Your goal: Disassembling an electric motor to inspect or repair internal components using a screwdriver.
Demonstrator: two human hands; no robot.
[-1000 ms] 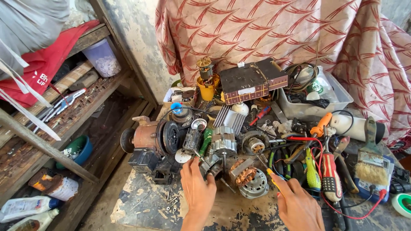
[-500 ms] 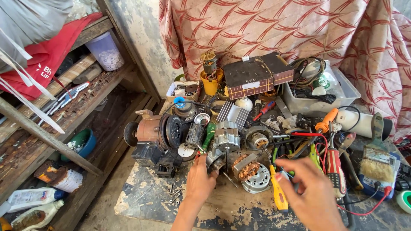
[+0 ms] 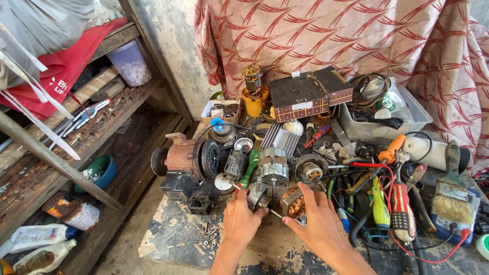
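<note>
Gripping happens right at the middle of the bench: the left hand [image 3: 240,220] is curled round the near-left edge of a grey motor [image 3: 273,170], fingertips pressed on its lower bracket, thumb tucked under. The right hand [image 3: 317,220] is spread wider, fingers laid over the copper-wound part [image 3: 293,201] at the motor's near-right end, and a thin metal rod [image 3: 277,214] is seen crossing between the two hands. Whether that rod is actually pinched can't be told, since the fingers cover it.

The motor's long axis runs roughly away from the person, ribbed body at the far end, open end toward the hands. Its underside is hidden by both palms.

Just left, a rusty motor [image 3: 189,160] is lying on its side, pulley facing left. To the right, a red-handled tool [image 3: 402,214] and a green screwdriver [image 3: 378,206] are tangled among wires, and a paintbrush [image 3: 451,196] is set further out. Behind it all, a dark box [image 3: 308,94] and a yellow cup [image 3: 253,104] are stacked against the patterned cloth [image 3: 326,35].
</note>
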